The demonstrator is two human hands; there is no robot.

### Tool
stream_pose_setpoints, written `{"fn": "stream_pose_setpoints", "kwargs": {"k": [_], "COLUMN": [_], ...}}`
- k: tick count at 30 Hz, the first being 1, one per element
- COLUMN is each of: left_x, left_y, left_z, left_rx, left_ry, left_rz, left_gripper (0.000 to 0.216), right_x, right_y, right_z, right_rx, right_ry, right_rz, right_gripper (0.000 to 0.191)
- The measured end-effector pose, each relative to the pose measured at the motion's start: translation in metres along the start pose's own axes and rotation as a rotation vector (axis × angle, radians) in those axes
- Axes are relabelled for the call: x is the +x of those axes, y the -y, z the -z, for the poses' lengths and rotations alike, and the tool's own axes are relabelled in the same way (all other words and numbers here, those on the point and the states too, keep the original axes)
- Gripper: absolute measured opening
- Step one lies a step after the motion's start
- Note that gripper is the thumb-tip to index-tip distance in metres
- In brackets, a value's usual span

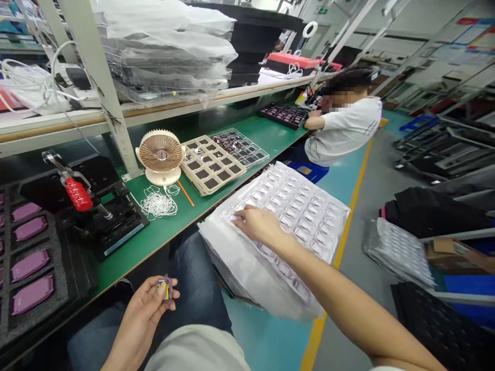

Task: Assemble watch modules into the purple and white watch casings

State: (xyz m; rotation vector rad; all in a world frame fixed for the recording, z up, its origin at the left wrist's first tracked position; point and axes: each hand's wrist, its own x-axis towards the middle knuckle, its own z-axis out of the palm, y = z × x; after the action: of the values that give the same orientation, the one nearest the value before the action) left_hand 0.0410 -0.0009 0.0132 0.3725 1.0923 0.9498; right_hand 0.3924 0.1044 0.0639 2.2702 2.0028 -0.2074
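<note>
My left hand [145, 309] is low over my lap, its fingers closed on a small purple part [165, 289] with a yellow patch. My right hand [258, 225] reaches out to a stack of clear blister trays [305, 203] wrapped in plastic beside my knee. Its fingers pinch at a cell near the tray's left corner; what they hold is too small to make out.
The green bench [270, 135] carries a black press with a red handle [78, 194], a small beige fan [161, 156], a coil of white string [158, 203], a beige tray [212, 165] and a black foam tray of purple parts [29, 265]. Another person [344, 123] sits farther along.
</note>
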Motion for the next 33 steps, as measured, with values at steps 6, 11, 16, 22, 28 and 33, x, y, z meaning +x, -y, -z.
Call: {"fn": "stream_pose_setpoints", "kwargs": {"k": [6, 11, 16, 22, 28, 33], "left_x": [0.000, -0.001, -0.009, -0.013, -0.016, -0.019], "left_y": [-0.007, -0.014, -0.016, -0.015, -0.013, -0.009], "left_z": [0.000, 0.010, 0.014, 0.026, 0.041, 0.044], "left_rx": [-0.082, -0.187, -0.214, -0.292, -0.348, -0.359], "left_ry": [0.071, 0.158, 0.233, 0.344, 0.408, 0.395], "left_rz": [0.069, 0.107, 0.029, -0.051, -0.114, -0.136], "left_gripper": [0.055, 0.047, 0.049, 0.039, 0.037, 0.038], "right_x": [0.010, -0.030, -0.099, -0.122, -0.126, -0.119], "right_y": [-0.002, 0.020, 0.104, 0.184, 0.190, 0.190], "right_z": [0.008, 0.017, -0.021, -0.066, -0.060, -0.056], "right_rx": [0.076, 0.178, 0.681, 1.232, 1.424, 1.541], "right_ry": [-0.004, -0.218, -0.318, -0.100, 0.186, 0.355], "right_rz": [-0.054, -0.054, 0.216, 0.338, 0.420, 0.308], "right_gripper": [0.023, 0.027, 0.014, 0.028, 0.034, 0.032]}}
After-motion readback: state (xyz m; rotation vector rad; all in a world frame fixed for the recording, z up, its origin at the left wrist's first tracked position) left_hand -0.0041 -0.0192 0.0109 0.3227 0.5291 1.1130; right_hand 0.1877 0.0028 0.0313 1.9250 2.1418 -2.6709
